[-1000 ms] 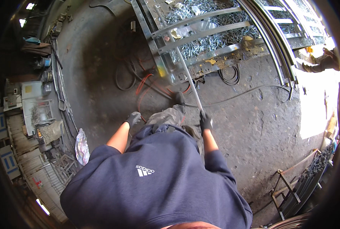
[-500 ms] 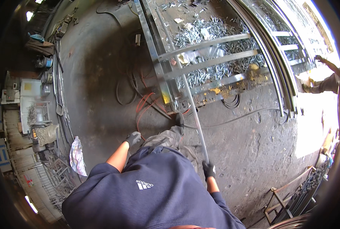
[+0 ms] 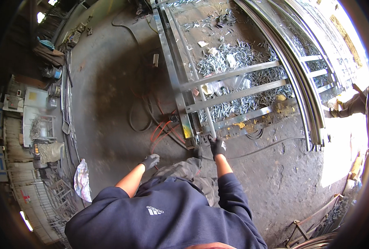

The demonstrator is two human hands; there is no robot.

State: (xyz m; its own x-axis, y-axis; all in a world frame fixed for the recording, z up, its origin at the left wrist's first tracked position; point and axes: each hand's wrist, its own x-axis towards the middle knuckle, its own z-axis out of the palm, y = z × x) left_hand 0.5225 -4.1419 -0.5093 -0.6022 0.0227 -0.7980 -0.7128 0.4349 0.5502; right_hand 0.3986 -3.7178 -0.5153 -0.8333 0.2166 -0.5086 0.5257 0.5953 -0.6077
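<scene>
My right hand [image 3: 218, 148], in a dark glove, is closed around the near end of a long, thin metal tube [image 3: 209, 120]. The tube runs away from me under the flat crossbars [image 3: 238, 96] of a metal frame and along the frame's left rail [image 3: 172, 68]. My left hand [image 3: 150, 161], gloved in grey and black, hangs in front of my left side with its fingers loosely bent apart. Nothing shows in it. Orange hose [image 3: 161, 135] lies on the floor just beyond that hand.
Many small metal pieces [image 3: 259, 62] lie heaped on the worktable beneath the crossbars. Long metal profiles [image 3: 302, 91] stick out toward me at its right. Dark cables [image 3: 271, 148] cross the floor. Another person's arm [image 3: 350, 106] shows at the right edge. Racks and clutter line the left.
My right hand has moved forward to the table's near edge, pushing the tube farther along under the crossbars. The left hand has shifted slightly right and stays low.
</scene>
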